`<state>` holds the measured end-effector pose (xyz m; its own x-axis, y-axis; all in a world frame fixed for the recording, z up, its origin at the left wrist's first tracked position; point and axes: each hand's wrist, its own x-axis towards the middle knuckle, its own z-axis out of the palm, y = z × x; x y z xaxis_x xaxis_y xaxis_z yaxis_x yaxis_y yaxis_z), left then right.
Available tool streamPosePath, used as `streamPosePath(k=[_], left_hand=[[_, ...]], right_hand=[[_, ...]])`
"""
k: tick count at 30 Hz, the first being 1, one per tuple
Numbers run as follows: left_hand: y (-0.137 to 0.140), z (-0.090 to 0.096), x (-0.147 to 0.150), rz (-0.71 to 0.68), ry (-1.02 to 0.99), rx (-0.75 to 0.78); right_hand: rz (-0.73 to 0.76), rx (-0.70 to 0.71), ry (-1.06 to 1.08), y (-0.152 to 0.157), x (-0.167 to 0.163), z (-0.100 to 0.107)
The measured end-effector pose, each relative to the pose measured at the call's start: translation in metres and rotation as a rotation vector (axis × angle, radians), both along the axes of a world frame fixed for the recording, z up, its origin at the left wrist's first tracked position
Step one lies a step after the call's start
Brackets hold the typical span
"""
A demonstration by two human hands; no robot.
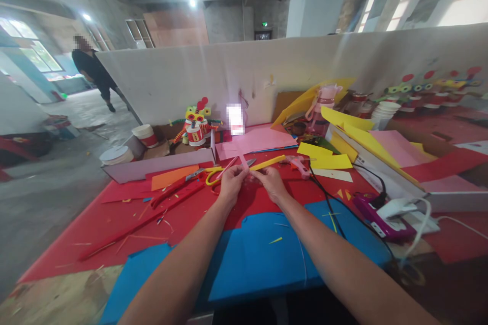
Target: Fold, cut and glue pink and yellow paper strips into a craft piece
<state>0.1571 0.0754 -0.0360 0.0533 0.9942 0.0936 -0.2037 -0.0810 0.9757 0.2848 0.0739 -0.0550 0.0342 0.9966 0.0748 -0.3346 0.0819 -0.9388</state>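
Over the red-covered table point(190, 213), the left hand point(232, 181) and the right hand point(271, 181) met nearly fingertip to fingertip, forearms stretched forward and angled inward. They pinched a narrow pink paper strip point(243, 159) and a narrow yellow paper strip point(269, 162), near ends together at the fingertips. Both strips looked already cut, but their far ends ran loose, so the work seemed unfinished; blur hid whether the near ends were joined.

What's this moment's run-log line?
left hand, right hand: pinching narrow pink paper strip, yellow paper strip | near left hand: yellow-handled metal scissors
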Motion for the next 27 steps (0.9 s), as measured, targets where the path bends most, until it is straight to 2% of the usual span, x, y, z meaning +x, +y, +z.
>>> streamPosePath(k=[4, 9, 17, 27], left_hand=[[-0.0011, 0.0035, -0.0001, -0.008, -0.023, 0.01], [-0.0003, 0.0015, 0.0012, 0.014, -0.001, 0.004], [-0.0006, 0.0007, 0.0006, 0.043, -0.012, 0.008], [-0.0022, 0.001, 0.0027, -0.016, -0.07, -0.035]], right_hand=[[0.118, -0.057, 0.182, 0.0008, 0.0009, 0.0005], [0.076, -0.07, 0.233, 0.0001, 0.0006, 0.0004], [0.091, -0.08, 0.174, -0.002, -0.0001, 0.0014], [0.02, -0.049, 0.086, 0.002, -0.0003, -0.0049]])
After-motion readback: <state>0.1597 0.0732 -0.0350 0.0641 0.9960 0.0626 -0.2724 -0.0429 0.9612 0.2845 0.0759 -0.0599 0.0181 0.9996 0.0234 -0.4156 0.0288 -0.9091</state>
